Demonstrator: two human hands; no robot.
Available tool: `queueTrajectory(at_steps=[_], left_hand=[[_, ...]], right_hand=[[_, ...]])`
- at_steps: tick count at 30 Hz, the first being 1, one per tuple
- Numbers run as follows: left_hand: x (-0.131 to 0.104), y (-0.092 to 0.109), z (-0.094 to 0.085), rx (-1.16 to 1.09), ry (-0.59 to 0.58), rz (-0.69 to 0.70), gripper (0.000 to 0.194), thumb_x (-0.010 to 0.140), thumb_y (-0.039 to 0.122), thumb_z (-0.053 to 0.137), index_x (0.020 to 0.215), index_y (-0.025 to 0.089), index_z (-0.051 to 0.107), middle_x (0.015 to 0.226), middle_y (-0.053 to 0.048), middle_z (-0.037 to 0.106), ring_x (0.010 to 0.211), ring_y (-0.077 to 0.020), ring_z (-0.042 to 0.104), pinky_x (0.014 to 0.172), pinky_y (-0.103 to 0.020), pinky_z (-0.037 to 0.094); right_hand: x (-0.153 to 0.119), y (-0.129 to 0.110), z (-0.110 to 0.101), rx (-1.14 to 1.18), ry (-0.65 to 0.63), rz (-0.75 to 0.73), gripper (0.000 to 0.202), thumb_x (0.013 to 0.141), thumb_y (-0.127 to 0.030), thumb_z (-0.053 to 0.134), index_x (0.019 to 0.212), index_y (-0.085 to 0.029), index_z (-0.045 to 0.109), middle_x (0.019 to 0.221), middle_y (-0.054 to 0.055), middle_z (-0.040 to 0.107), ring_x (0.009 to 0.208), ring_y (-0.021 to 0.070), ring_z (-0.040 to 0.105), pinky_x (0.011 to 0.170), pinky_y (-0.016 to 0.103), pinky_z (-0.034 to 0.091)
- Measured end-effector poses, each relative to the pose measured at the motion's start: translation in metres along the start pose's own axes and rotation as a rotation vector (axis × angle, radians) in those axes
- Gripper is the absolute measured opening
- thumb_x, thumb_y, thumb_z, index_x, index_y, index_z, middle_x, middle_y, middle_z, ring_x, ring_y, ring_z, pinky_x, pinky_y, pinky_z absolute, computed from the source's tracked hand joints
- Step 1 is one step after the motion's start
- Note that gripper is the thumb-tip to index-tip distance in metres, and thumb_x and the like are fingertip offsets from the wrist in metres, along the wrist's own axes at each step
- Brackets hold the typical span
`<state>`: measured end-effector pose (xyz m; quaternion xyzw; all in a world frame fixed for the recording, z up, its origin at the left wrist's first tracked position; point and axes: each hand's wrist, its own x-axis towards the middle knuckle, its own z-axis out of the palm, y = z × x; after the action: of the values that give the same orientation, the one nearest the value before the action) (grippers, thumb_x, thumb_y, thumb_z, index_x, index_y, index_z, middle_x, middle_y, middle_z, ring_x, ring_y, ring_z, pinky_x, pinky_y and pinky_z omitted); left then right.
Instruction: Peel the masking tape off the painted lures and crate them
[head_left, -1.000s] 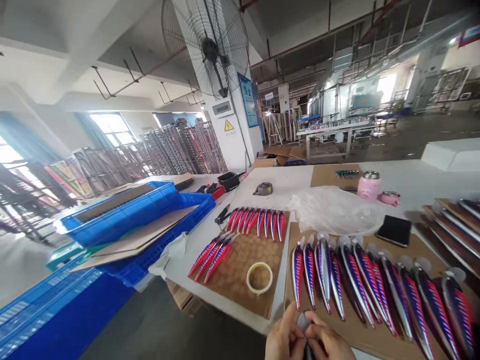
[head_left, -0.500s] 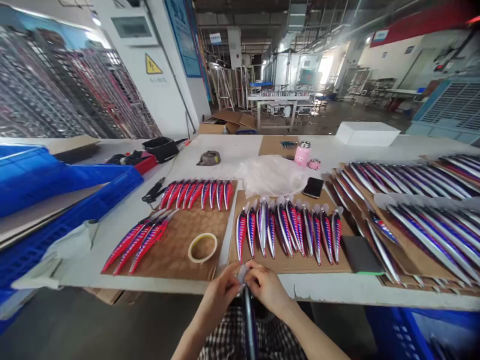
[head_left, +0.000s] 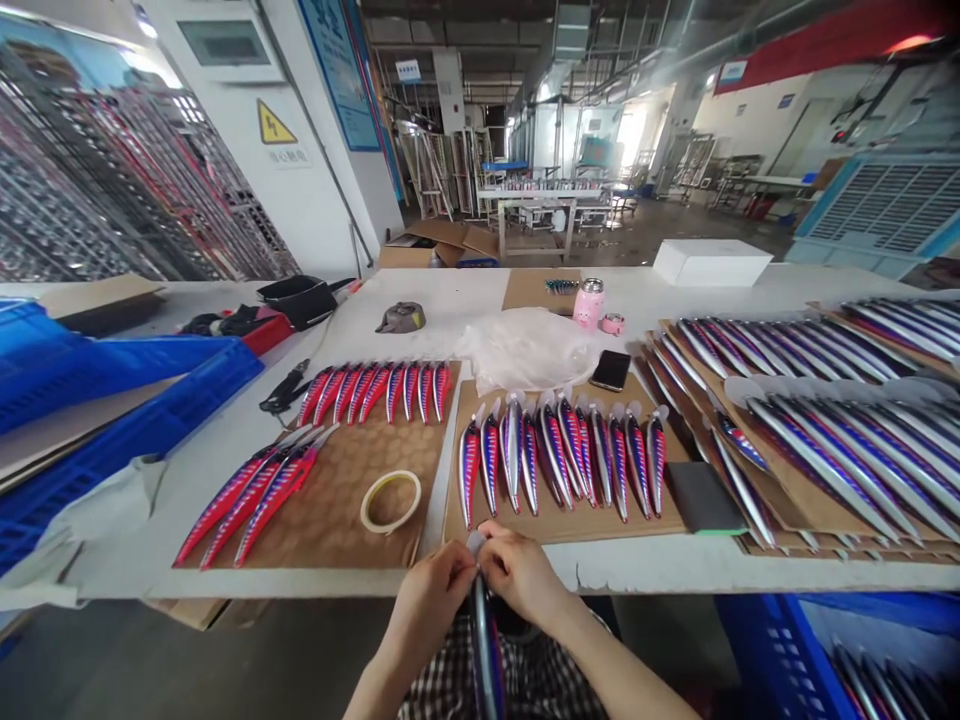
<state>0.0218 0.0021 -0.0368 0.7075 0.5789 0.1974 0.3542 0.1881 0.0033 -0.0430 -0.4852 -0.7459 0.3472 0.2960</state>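
A long fishing lure (head_left: 486,640), dark and silvery with a clear lip at its top end, hangs down over my lap at the table edge. My left hand (head_left: 436,592) pinches the lure's lip end from the left. From the other side my right hand (head_left: 519,572) grips that same end, its fingers closed around the clear lip. Just beyond my hands, a row of red, blue and silver lures (head_left: 574,450) lies on a cardboard sheet (head_left: 540,528). More red lures (head_left: 255,490) rest on the left cardboard sheet (head_left: 330,535).
A roll of tape (head_left: 391,502) lies on the left cardboard. Behind the lures are a plastic bag (head_left: 525,348), a phone (head_left: 611,370) and a pink bottle (head_left: 589,304). Stacked boards of lures (head_left: 847,450) fill the right side. Blue crates (head_left: 787,650) stand below right and at left.
The view has turned slightly to the right, so the table appears shifted left. Both hands stay at the lure's lip end, fingers a little closer together.
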Motion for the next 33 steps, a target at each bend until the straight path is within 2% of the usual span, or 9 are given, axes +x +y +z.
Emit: queueTrajectory(at_steps=[5,9,12,15,18,22,25,30,33], left_hand=[[0.002,-0.004,0.0,0.029,-0.008,0.021,0.009,0.079,0.021,0.05,0.07,0.02,0.054,0.061,0.004,0.053,0.06,-0.0142,0.05,0.059,-0.024,0.033],[-0.001,-0.009,0.002,-0.002,0.001,0.085,0.014,0.08,0.018,0.046,0.086,0.022,0.058,0.08,0.001,0.06,0.077,-0.016,0.057,0.071,-0.026,0.042],[-0.004,-0.012,0.009,-0.062,0.168,0.114,0.018,0.082,0.024,0.049,0.097,0.024,0.06,0.1,-0.002,0.057,0.083,-0.0165,0.058,0.075,-0.028,0.047],[-0.006,-0.015,0.017,-0.087,0.32,0.096,0.014,0.082,0.033,0.056,0.091,0.024,0.062,0.103,-0.003,0.054,0.077,-0.0163,0.058,0.069,-0.028,0.05],[-0.009,-0.018,0.019,-0.055,0.294,0.149,0.015,0.086,0.034,0.053,0.08,0.024,0.063,0.094,-0.003,0.056,0.083,-0.0185,0.06,0.074,-0.031,0.05],[-0.014,-0.021,0.018,-0.013,0.248,0.21,0.016,0.087,0.031,0.052,0.089,0.026,0.067,0.101,-0.004,0.057,0.093,-0.0195,0.06,0.082,-0.032,0.05],[-0.015,-0.021,0.018,-0.004,0.26,0.212,0.017,0.087,0.032,0.053,0.087,0.026,0.069,0.101,-0.004,0.057,0.092,-0.0195,0.06,0.08,-0.032,0.051],[-0.015,-0.017,0.02,-0.008,0.288,0.202,0.016,0.087,0.031,0.053,0.081,0.026,0.067,0.098,-0.003,0.057,0.088,-0.019,0.061,0.076,-0.031,0.051],[-0.015,-0.014,0.019,-0.002,0.297,0.21,0.016,0.086,0.031,0.053,0.079,0.025,0.066,0.096,-0.003,0.058,0.087,-0.0186,0.061,0.076,-0.03,0.05]], right_hand=[[-0.002,0.001,0.004,-0.025,0.016,0.026,0.019,0.077,-0.005,0.053,0.071,-0.02,0.061,0.098,-0.002,0.063,0.082,0.0132,0.062,0.074,0.02,0.043],[-0.006,0.002,0.011,-0.027,0.094,0.045,0.018,0.08,-0.006,0.054,0.076,-0.02,0.063,0.106,0.0,0.062,0.091,0.015,0.063,0.082,0.021,0.044],[-0.009,0.003,0.013,-0.012,0.107,-0.006,0.018,0.084,-0.006,0.053,0.078,-0.02,0.063,0.108,0.0,0.061,0.093,0.0139,0.062,0.083,0.02,0.043],[-0.011,0.004,0.013,-0.001,0.108,-0.025,0.017,0.085,-0.007,0.054,0.077,-0.02,0.062,0.107,-0.001,0.061,0.092,0.0129,0.062,0.082,0.019,0.043],[-0.011,0.005,0.012,0.004,0.117,-0.014,0.018,0.086,-0.008,0.054,0.077,-0.021,0.063,0.107,-0.001,0.062,0.092,0.0129,0.062,0.082,0.019,0.044],[-0.012,0.006,0.014,0.027,0.145,0.004,0.018,0.085,-0.008,0.055,0.08,-0.022,0.065,0.112,0.0,0.062,0.098,0.0143,0.063,0.085,0.021,0.044],[-0.011,0.004,0.014,0.063,0.169,0.043,0.019,0.082,-0.006,0.056,0.077,-0.021,0.066,0.112,0.002,0.064,0.1,0.0158,0.063,0.085,0.023,0.046],[-0.01,0.003,0.012,0.067,0.15,0.1,0.033,0.077,-0.002,0.054,0.101,-0.022,0.065,0.136,0.007,0.052,0.116,0.0199,0.057,0.096,0.03,0.045],[-0.009,0.003,0.009,0.059,0.1,0.102,0.022,0.078,-0.004,0.056,0.087,-0.021,0.067,0.133,0.006,0.054,0.114,0.0199,0.058,0.095,0.028,0.044]])
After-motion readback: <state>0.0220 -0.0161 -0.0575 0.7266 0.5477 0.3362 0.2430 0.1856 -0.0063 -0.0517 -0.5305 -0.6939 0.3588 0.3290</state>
